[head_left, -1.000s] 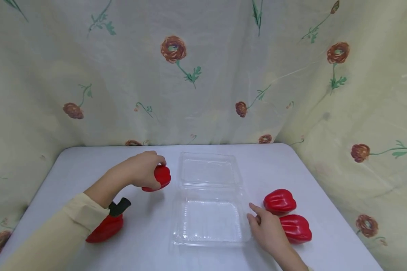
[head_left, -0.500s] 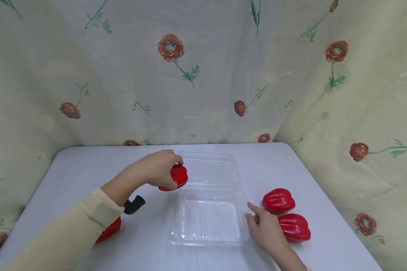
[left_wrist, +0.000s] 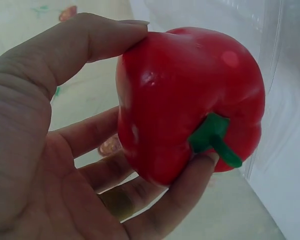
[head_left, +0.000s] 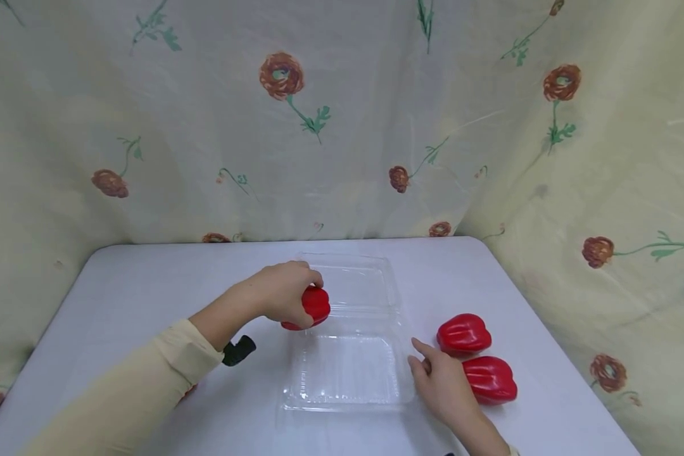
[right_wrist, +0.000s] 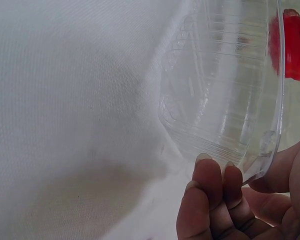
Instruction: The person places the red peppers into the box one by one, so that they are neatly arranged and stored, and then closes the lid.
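The left hand is gripping a red pepper, fingers clamped around it, and is holding it up near the hinge of the open clear container. The right hand is resting at the container's near-right edge — whether its bent fingers are pinching, I cannot tell. Beside it, two peppers are lying on the tabletop.

The red peppers look smooth and glossy, the container shiny clear plastic, the desk covering matt, finely woven cloth.
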Motion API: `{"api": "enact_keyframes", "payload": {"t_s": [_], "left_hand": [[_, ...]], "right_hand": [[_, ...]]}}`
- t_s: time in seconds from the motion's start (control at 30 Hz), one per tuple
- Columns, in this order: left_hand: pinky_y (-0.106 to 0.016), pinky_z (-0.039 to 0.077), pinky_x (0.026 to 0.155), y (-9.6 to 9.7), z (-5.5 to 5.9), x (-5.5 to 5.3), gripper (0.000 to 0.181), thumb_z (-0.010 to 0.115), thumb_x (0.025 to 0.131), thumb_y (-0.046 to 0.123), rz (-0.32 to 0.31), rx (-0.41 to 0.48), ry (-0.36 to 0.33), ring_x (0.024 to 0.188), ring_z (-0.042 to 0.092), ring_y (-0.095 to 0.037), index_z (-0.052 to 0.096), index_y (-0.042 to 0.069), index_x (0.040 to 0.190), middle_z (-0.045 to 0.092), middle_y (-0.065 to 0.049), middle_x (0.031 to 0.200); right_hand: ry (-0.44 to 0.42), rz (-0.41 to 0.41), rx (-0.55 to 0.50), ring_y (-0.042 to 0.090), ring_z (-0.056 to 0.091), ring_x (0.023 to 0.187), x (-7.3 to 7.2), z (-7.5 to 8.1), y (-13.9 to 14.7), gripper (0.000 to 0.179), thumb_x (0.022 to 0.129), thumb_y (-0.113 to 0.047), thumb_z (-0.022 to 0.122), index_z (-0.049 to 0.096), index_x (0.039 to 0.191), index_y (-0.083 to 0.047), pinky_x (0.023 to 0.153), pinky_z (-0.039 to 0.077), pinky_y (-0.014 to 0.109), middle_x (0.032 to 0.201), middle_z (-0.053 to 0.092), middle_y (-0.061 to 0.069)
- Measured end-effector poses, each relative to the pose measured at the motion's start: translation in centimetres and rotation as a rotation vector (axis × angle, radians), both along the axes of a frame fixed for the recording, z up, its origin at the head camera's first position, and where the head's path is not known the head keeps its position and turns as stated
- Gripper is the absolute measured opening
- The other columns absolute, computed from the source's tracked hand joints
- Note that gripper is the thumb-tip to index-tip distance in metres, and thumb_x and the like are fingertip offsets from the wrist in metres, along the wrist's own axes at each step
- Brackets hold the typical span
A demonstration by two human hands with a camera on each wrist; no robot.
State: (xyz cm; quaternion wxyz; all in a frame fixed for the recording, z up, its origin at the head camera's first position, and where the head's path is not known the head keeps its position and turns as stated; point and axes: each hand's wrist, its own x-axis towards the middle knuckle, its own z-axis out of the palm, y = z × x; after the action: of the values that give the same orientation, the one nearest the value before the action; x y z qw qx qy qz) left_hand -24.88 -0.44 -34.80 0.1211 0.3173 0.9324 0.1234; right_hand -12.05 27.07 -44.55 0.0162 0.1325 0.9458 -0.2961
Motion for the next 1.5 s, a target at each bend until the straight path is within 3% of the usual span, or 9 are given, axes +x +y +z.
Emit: {"api": "enact_keyframes", "payload": {"t_s": [0.4, 0.63, 1.07, 1.5], "left_hand": [[-0.033, 0.057, 0.071, 2.2, -1.7, 0.6, 0.074, 0.093, 0.061, 0.030, -0.057, 0.002, -0.024, 0.106, 0.057, -0.020, 0.062, 0.019, 0.127, 0.062, 0.000, 0.116], [-0.033, 0.057, 0.071, 2.6, -2.3, 0.8, 0.070, 0.092, 0.062, 0.032, -0.075, -0.015, -0.001, 0.104, 0.058, -0.019, 0.064, 0.019, 0.124, 0.062, 0.000, 0.113], [-0.034, 0.057, 0.073, 3.6, -4.7, 1.5, 0.061, 0.089, 0.067, 0.033, -0.128, -0.045, 0.048, 0.107, 0.055, -0.021, 0.065, 0.021, 0.122, 0.059, -0.002, 0.114], [-0.034, 0.057, 0.072, 4.2, -6.0, 1.9, 0.055, 0.089, 0.067, 0.038, -0.109, -0.073, 0.101, 0.109, 0.051, -0.022, 0.067, 0.021, 0.115, 0.056, -0.005, 0.114]], "right_hand": [[0.012, 0.003, 0.000, 0.017, 0.050, 0.053, 0.2, -0.2, -0.1, 0.060, 0.087, -0.023, 0.075, 0.054, 0.142, -0.007, 0.055, 0.046, 0.021, 0.063, 0.054, 0.000], [0.063, 0.031, 0.003, 0.016, 0.050, 0.052, -0.3, -0.2, -0.3, 0.057, 0.089, -0.021, 0.073, 0.055, 0.140, -0.005, 0.053, 0.046, 0.021, 0.060, 0.053, 0.000], [0.056, 0.026, 0.020, 0.016, 0.050, 0.051, -0.1, -0.3, -0.1, 0.056, 0.089, -0.021, 0.073, 0.055, 0.140, -0.005, 0.052, 0.046, 0.021, 0.060, 0.052, 0.000], [0.049, 0.027, 0.020, 0.015, 0.050, 0.053, 0.1, -0.2, -0.1, 0.056, 0.089, -0.021, 0.073, 0.055, 0.140, -0.004, 0.053, 0.046, 0.021, 0.061, 0.052, -0.001]]}}
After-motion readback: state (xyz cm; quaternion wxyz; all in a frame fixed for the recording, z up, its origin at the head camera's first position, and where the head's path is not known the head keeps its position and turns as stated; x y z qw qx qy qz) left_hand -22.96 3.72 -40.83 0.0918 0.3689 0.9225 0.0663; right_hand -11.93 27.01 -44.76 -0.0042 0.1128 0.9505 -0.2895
